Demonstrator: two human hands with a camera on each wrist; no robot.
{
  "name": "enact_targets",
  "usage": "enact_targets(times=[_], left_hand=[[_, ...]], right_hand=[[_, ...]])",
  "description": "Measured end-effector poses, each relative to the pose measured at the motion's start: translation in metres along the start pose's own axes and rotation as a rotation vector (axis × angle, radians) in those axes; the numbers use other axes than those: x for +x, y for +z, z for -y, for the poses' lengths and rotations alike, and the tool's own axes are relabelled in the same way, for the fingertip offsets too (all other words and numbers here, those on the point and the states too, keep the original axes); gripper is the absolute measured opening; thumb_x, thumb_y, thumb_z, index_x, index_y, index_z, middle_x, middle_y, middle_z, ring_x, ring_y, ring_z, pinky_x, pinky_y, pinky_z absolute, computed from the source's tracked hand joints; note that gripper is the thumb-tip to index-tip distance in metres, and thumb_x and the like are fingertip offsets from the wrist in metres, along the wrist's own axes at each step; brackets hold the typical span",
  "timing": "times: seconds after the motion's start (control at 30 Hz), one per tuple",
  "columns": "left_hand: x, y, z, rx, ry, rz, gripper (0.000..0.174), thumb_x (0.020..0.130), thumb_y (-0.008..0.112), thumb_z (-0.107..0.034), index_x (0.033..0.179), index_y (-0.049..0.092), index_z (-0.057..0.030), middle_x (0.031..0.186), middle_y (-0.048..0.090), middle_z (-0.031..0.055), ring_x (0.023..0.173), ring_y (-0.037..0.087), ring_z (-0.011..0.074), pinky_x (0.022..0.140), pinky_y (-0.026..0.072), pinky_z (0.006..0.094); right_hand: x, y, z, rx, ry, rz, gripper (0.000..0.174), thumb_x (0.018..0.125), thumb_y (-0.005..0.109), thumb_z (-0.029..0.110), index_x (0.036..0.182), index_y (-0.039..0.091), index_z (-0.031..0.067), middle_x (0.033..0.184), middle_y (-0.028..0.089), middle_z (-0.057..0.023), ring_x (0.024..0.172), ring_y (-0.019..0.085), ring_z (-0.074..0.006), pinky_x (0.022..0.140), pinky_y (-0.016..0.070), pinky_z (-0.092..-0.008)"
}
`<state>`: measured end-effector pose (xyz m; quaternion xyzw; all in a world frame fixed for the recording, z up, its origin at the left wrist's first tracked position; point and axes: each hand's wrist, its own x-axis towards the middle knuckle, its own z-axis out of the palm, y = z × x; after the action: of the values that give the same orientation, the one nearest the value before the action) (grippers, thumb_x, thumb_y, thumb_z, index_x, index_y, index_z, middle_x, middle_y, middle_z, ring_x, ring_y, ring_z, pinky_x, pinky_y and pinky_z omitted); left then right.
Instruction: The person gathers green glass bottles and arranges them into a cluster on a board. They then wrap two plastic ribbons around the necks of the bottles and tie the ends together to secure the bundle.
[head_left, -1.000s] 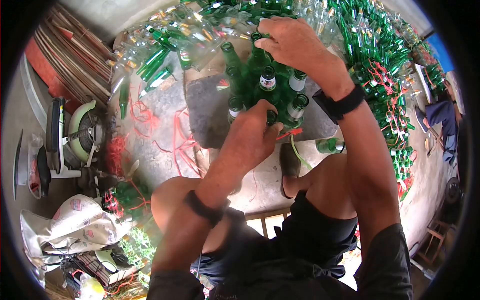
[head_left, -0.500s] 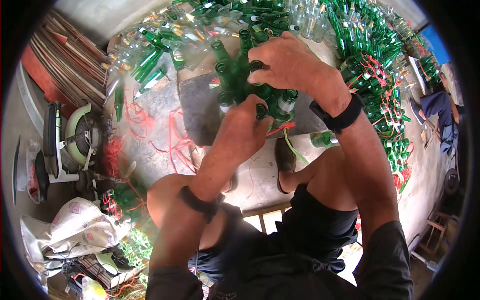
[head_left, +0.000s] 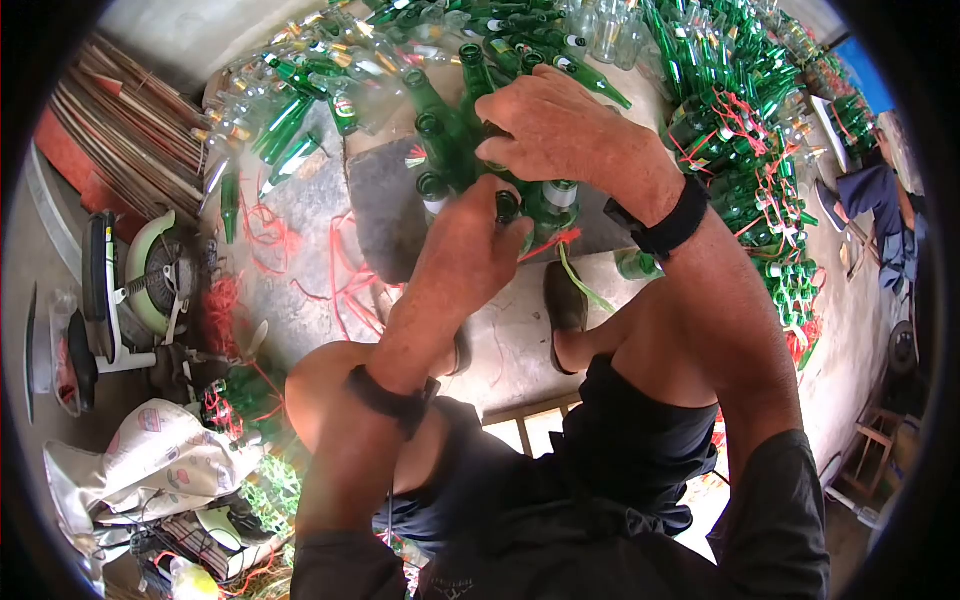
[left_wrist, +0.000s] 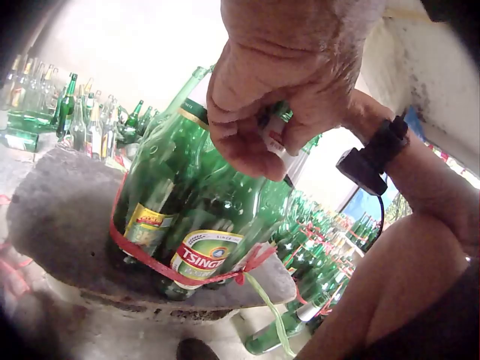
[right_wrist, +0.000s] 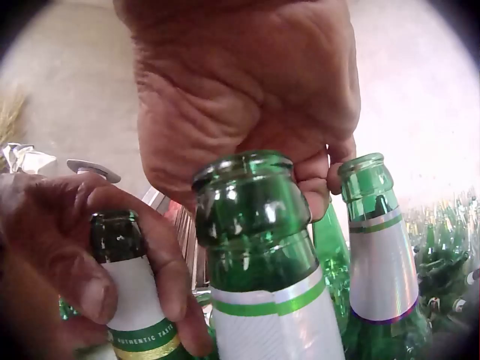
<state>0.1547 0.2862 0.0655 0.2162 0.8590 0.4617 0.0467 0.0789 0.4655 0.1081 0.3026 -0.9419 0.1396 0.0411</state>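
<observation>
A bundle of green beer bottles (left_wrist: 206, 259) stands upright, tied round with red plastic strap (left_wrist: 157, 264) knotted at the front. My left hand (head_left: 460, 245) grips the neck of the nearest bottle (head_left: 508, 207); in the right wrist view its thumb and fingers wrap that bottle's white-labelled neck (right_wrist: 136, 296). My right hand (head_left: 575, 125) reaches over the bundle from the right, thumb and fingers curled round the top of a middle bottle (head_left: 493, 131). Other open bottle necks rise around both hands, including one (head_left: 430, 185) at the left. The bundle rests on a dark stone slab (head_left: 385, 215).
Loose green and clear bottles (head_left: 300, 110) lie along the back. Strapped bundles of bottles (head_left: 740, 150) fill the right side. Red strap scraps (head_left: 345, 285) litter the floor at left, near a small wheeled machine (head_left: 150, 270). A lone bottle (head_left: 637, 265) lies beside the slab.
My right hand has left a rear bottle neck and come nearer, onto a middle bottle. My left hand keeps its grip on the front bottle. The head view has shifted slightly.
</observation>
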Motion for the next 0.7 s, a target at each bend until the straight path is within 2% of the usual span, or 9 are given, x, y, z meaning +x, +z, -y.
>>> enact_targets(times=[0.17, 0.27, 0.33, 0.37, 0.57, 0.6, 0.63, 0.67, 0.7], left_hand=[[0.0, -0.001, -0.002, 0.018, -0.038, 0.02, 0.026, 0.09, 0.072, -0.01, 0.112, 0.061, -0.0047, 0.079, 0.064, 0.0156, 0.065, 0.064, 0.0241, 0.063, 0.0504, 0.0372], [0.001, -0.001, -0.003, 0.018, -0.025, 0.014, 0.027, 0.089, 0.072, -0.01, 0.113, 0.061, -0.0043, 0.08, 0.065, 0.016, 0.066, 0.065, 0.0242, 0.063, 0.051, 0.0372], [0.001, -0.003, -0.008, -0.032, -0.094, 0.033, 0.034, 0.083, 0.074, -0.006, 0.113, 0.058, 0.0003, 0.09, 0.067, 0.0231, 0.08, 0.067, 0.0406, 0.071, 0.0519, 0.0466], [0.001, -0.001, -0.007, -0.033, -0.094, 0.035, 0.034, 0.083, 0.074, -0.006, 0.113, 0.058, 0.0003, 0.09, 0.067, 0.0231, 0.08, 0.067, 0.0406, 0.071, 0.0519, 0.0466], [0.002, 0.001, -0.009, -0.011, -0.116, -0.039, 0.041, 0.08, 0.079, -0.011, 0.114, 0.059, 0.0007, 0.096, 0.068, 0.0196, 0.072, 0.068, 0.0323, 0.068, 0.0534, 0.0429], [0.002, 0.001, -0.01, 0.017, -0.098, -0.044, 0.039, 0.084, 0.078, -0.012, 0.116, 0.06, 0.0019, 0.093, 0.069, 0.0147, 0.07, 0.066, 0.0213, 0.065, 0.0525, 0.0355], [0.002, 0.0, -0.011, 0.046, -0.079, -0.05, 0.037, 0.088, 0.077, -0.013, 0.118, 0.06, 0.003, 0.09, 0.069, 0.0098, 0.067, 0.063, 0.0102, 0.062, 0.0517, 0.0282], [0.002, 0.0, -0.011, 0.046, -0.077, -0.047, 0.037, 0.088, 0.077, -0.013, 0.118, 0.06, 0.003, 0.09, 0.069, 0.0098, 0.067, 0.063, 0.0102, 0.062, 0.0517, 0.0282], [0.003, 0.0, -0.011, 0.005, -0.091, -0.067, 0.042, 0.083, 0.08, -0.015, 0.116, 0.06, 0.0027, 0.092, 0.069, 0.0137, 0.067, 0.065, 0.018, 0.064, 0.0527, 0.0336]], right_hand=[[-0.002, 0.008, -0.005, 0.015, -0.095, -0.172, 0.026, 0.08, 0.067, 0.023, 0.071, 0.059, -0.0002, 0.069, 0.061, -0.0211, 0.075, 0.061, -0.042, 0.079, 0.0463, -0.0468], [-0.005, 0.008, 0.001, 0.036, -0.043, -0.132, 0.026, 0.08, 0.067, 0.024, 0.073, 0.062, -0.0007, 0.071, 0.063, -0.0217, 0.079, 0.063, -0.0423, 0.081, 0.0484, -0.0483], [-0.003, 0.003, 0.001, 0.049, -0.032, -0.097, 0.026, 0.08, 0.068, 0.024, 0.074, 0.063, -0.0009, 0.072, 0.064, -0.022, 0.079, 0.063, -0.0425, 0.082, 0.0492, -0.0489], [-0.004, 0.002, 0.001, 0.061, -0.023, -0.061, 0.026, 0.08, 0.068, 0.025, 0.075, 0.064, -0.0011, 0.072, 0.064, -0.0223, 0.079, 0.063, -0.0428, 0.083, 0.0499, -0.0495], [-0.006, 0.002, 0.001, 0.036, -0.073, -0.084, 0.027, 0.082, 0.065, 0.025, 0.074, 0.063, -0.0001, 0.068, 0.063, -0.0205, 0.073, 0.063, -0.0402, 0.079, 0.0448, -0.0453], [-0.005, 0.001, 0.002, 0.036, -0.067, -0.085, 0.027, 0.082, 0.065, 0.025, 0.074, 0.063, -0.0001, 0.068, 0.063, -0.0205, 0.073, 0.063, -0.0402, 0.079, 0.0448, -0.0453], [-0.004, 0.0, 0.004, 0.035, -0.011, -0.011, 0.027, 0.083, 0.067, 0.028, 0.079, 0.066, 0.0012, 0.078, 0.066, -0.0194, 0.086, 0.065, -0.0385, 0.092, 0.0431, -0.0488], [-0.004, -0.001, 0.005, 0.034, 0.043, 0.062, 0.029, 0.084, 0.069, 0.031, 0.084, 0.068, 0.0025, 0.087, 0.069, -0.0183, 0.098, 0.067, -0.0368, 0.105, 0.0413, -0.0524], [-0.004, -0.001, 0.004, 0.034, 0.046, 0.06, 0.029, 0.084, 0.069, 0.031, 0.084, 0.068, 0.0025, 0.087, 0.069, -0.0183, 0.098, 0.067, -0.0368, 0.105, 0.0413, -0.0524]])
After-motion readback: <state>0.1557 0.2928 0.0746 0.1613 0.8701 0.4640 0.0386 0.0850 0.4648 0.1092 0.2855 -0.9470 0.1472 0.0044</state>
